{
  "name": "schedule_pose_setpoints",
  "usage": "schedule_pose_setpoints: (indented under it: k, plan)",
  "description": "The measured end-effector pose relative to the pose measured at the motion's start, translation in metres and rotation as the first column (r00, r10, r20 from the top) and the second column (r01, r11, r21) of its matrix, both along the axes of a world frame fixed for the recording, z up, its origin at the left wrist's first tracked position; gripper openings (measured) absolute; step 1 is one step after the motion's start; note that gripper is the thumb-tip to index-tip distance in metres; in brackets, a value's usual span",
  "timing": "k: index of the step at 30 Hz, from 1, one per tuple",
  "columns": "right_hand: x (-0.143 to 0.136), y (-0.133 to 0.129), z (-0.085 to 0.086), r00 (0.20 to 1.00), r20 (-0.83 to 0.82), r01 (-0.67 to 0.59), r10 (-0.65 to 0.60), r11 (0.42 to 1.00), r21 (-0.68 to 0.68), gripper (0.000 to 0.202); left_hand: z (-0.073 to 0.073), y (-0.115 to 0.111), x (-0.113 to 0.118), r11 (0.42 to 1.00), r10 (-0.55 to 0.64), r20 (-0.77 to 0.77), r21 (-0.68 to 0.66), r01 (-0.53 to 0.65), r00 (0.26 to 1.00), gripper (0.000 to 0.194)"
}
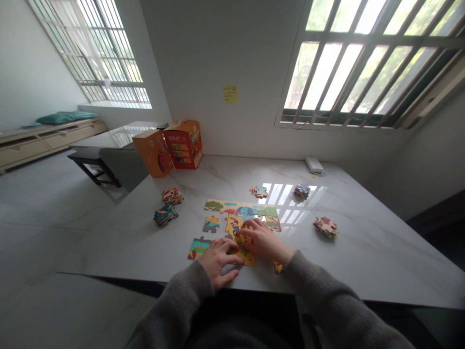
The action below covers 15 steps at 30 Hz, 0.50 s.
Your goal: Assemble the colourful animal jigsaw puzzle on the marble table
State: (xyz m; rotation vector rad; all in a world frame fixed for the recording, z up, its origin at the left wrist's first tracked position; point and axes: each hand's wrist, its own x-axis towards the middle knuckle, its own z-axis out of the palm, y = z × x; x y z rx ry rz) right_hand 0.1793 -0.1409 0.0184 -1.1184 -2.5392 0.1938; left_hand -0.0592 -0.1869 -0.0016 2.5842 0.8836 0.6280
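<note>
A partly joined jigsaw puzzle [245, 211] with a colourful cartoon scene lies near the table's front edge. My left hand [220, 259] rests over its lower left part, fingers spread and thumb apart, touching the yellow area. Bent fingers of my right hand [259, 237] press on a yellow puzzle piece in the middle, which they partly hide. Left of the joined part lie a loose yellow and teal piece [211, 224] and a green crocodile section [199, 247]. Another yellow piece [278, 267] shows beneath my right wrist.
Stacks of puzzle pieces stand at left, one red [172, 196] and one blue-green [165, 215]. Others lie at the back [259, 191], at back right [301, 190] and at right [326, 227]. Orange boxes [183, 145] and a white device [314, 165] stand by the wall.
</note>
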Motion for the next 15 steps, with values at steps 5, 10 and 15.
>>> schedule_pose_setpoints:
  k: [5, 10, 15]
  plan:
    - [0.001, 0.002, -0.002, 1.0, 0.015, 0.007, -0.007, 1.0, -0.013, 0.03, 0.002, 0.0, 0.0, 1.0, -0.001, -0.001, -0.023, 0.001, 1.0, 0.029]
    - [0.002, 0.002, -0.003, 1.0, -0.02, 0.004, -0.004, 1.0, -0.006, 0.03, 0.004, -0.001, 0.0, 1.0, 0.008, -0.005, -0.027, -0.008, 1.0, 0.029]
    - [0.016, -0.009, 0.004, 0.986, -0.157, 0.056, -0.054, 0.998, 0.008, 0.026, 0.006, -0.002, 0.0, 1.0, 0.003, -0.01, -0.021, -0.003, 1.0, 0.03]
